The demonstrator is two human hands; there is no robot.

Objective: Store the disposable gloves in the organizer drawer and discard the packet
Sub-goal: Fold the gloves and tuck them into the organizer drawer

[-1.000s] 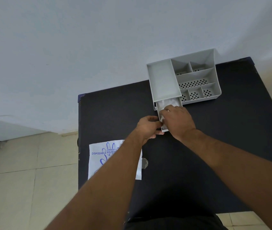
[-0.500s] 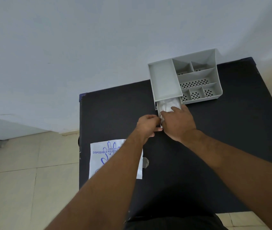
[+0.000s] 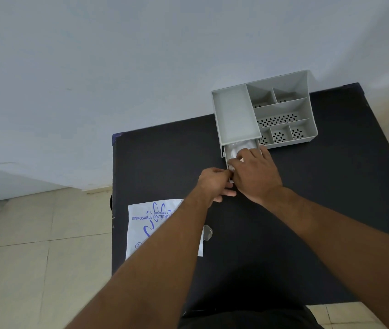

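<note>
A grey plastic organizer point(image 3: 236, 115) stands at the table's far edge, its lower drawer point(image 3: 224, 155) pulled out toward me. Clear disposable gloves point(image 3: 237, 148) lie crumpled inside the drawer. My right hand point(image 3: 257, 174) rests palm down on the gloves, its fingers spread over the drawer. The front left corner of the drawer is pinched by my left hand point(image 3: 214, 184). The white glove packet point(image 3: 146, 226) with blue print lies flat near the table's left edge, partly hidden under my left forearm.
The black table point(image 3: 331, 186) stands against a pale wall, tiled floor to its left. The organizer has several open compartments point(image 3: 281, 119) with perforated bottoms. A small scrap of clear plastic point(image 3: 208, 232) lies right of the packet.
My right hand has slid further up into the drawer over the gloves. The left hand stays at the drawer's front corner.
</note>
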